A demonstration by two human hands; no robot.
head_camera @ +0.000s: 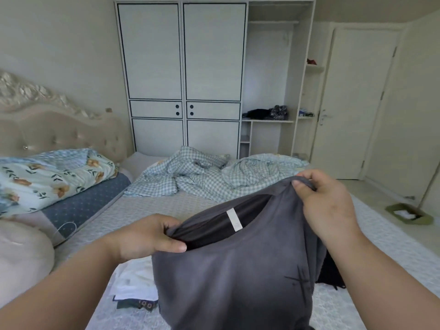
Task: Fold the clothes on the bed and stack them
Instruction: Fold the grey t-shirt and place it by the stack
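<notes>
1. Nearest to us hangs a dark grey garment (228, 277), soft and matte, lifted above the bed (133, 210); its neckline gapes open toward us, showing a darker inside and a small white label (234, 220); a thin dark cross-shaped mark sits low on its right side.
2. Our left hand (147, 236) grips the left edge of the neckline, thumb laid across the front and fingers curled behind the cloth; the forearm reaches in from the lower left.
3. Our right hand (326, 201) pinches the right edge higher up, thumb on the near side, fingers curled over the fold; the forearm comes in from the lower right.
4. Beneath the garment, on the mattress, we see a white folded piece (135, 282) to the left and a black piece (331, 272) to the right, partly hidden.
5. Farther along the bed lies a crumpled blue checked quilt (202, 175); to the left sits a floral pillow (52, 177) against a padded headboard (59, 129).
6. Beyond stands a white wardrobe (183, 75) with open shelves at its right; a white door (352, 103) is at far right.
</notes>
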